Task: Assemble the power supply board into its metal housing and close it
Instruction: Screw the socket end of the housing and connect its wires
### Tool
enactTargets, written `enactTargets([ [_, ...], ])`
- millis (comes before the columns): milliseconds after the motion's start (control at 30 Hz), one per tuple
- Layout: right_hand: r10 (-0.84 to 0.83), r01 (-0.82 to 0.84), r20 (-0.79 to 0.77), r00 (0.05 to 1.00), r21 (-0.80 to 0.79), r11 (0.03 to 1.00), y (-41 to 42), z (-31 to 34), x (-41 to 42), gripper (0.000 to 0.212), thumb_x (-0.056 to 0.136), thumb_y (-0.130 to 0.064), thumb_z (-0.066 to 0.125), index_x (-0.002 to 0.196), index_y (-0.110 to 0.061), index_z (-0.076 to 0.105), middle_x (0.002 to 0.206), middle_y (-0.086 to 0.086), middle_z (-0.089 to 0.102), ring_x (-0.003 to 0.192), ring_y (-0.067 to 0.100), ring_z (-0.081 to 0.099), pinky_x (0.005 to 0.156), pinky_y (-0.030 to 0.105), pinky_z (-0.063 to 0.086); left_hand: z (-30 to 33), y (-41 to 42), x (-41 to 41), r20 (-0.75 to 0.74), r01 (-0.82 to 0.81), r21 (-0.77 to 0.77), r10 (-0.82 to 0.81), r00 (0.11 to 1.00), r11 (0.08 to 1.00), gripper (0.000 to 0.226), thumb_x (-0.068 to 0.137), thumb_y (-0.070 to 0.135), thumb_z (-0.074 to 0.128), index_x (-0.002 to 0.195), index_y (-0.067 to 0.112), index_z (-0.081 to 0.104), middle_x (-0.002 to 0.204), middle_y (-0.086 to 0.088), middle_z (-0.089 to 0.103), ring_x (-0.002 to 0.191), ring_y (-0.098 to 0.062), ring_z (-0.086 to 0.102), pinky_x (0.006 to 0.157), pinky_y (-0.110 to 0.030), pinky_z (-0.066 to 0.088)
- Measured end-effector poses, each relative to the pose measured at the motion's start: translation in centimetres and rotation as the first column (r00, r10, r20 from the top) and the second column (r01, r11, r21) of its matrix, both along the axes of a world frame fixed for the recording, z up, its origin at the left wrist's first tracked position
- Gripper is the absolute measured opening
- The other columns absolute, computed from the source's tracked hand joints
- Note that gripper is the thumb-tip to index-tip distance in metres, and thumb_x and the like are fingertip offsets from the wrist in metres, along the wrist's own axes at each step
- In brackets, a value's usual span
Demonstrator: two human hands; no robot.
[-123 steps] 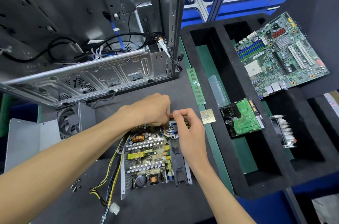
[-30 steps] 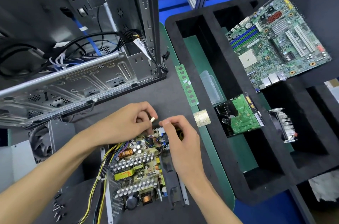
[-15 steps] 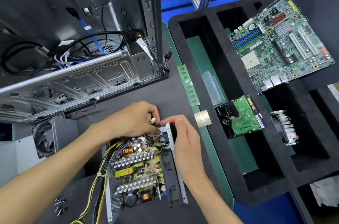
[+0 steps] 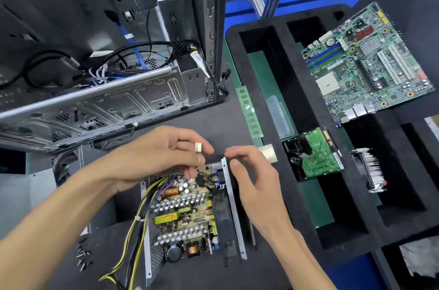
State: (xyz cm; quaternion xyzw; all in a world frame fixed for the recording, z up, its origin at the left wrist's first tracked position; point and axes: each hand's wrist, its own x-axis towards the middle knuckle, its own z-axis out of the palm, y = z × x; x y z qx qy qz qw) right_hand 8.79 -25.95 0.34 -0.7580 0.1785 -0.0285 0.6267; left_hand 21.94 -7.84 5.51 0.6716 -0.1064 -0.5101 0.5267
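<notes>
Above the far end of the power supply board (image 4: 185, 216), my left hand (image 4: 152, 159) pinches a white connector (image 4: 198, 147); my right hand (image 4: 254, 185) hovers loosely curled, holding nothing.

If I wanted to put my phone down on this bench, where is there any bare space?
Bare dark mat lies between the computer case and the hands. More lies near the bottom edge, right of the power supply, before the foam tray. It is crowded by the screws and yellow cables on the left. The tray's near pockets look empty.
</notes>
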Motion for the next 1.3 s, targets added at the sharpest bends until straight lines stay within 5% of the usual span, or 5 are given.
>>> enactTargets([
  [200,0.051,-0.051,-0.019,0.999,-0.007,0.999,0.6,-0.4,-0.9,0.024,0.093,-0.035,0.055,0.116,-0.037,0.059,0.117,-0.011,0.065,0.121,0.014,0.061,0.100,0.039,0.051,-0.2,0.4,-0.5,0.013,-0.103,0.011,0.103,0.995,0.995,0.030,0.091,-0.007,0.064,0.116,0.007,0.071,0.093,-0.017,0.074,0.076,-0.019,0.066,0.076,-0.025,0.056],
  [533,0.112,-0.103,0.053,0.992,-0.152,0.983,0.4,0.4,-1.9,0.020,0.096,-0.019,0.057,0.109,-0.032,0.066,0.115,-0.014,0.062,0.120,0.016,0.059,0.098,0.026,0.048,-0.4,0.6,-1.1,0.174,-0.199,0.046,0.189,0.967,0.979,0.026,0.088,0.001,0.071,0.111,0.013,0.071,0.091,-0.013,0.078,0.087,-0.017,0.072,0.082,-0.020,0.054],
  [700,0.124,-0.117,0.038,0.991,-0.166,0.979,0.5,0.7,-2.4,0.015,0.096,-0.029,0.056,0.093,-0.031,0.071,0.117,-0.012,0.059,0.125,0.015,0.055,0.099,0.018,0.042,-0.9,1.0,-1.5,0.316,-0.278,0.106,0.233,0.920,0.955,0.017,0.090,0.007,0.072,0.103,0.016,0.074,0.082,-0.006,0.078,0.087,-0.017,0.074,0.078,-0.020,0.056],
  [967,0.134,-0.128,0.038,0.990,-0.139,0.982,0.8,1.0,-2.9,0.016,0.089,-0.037,0.049,0.080,-0.039,0.062,0.120,-0.018,0.055,0.125,0.016,0.055,0.094,0.021,0.042,-1.1,1.4,-1.6,0.334,-0.322,0.110,0.270,0.903,0.941,0.020,0.095,0.001,0.064,0.105,0.014,0.076,0.085,-0.008,0.078,0.075,-0.014,0.071,0.070,-0.021,0.059],
  [1300,0.181,-0.168,0.045,0.982,-0.212,0.963,1.1,0.7,-3.3,0.008,0.094,-0.041,0.058,0.091,-0.037,0.063,0.125,-0.015,0.051,0.135,0.017,0.048,0.098,0.032,0.046,-1.7,0.3,-1.6,0.443,-0.241,0.167,0.146,0.885,0.956,0.019,0.097,0.007,0.063,0.106,0.017,0.076,0.082,-0.001,0.078,0.079,-0.020,0.073,0.078,-0.030,0.062],
])
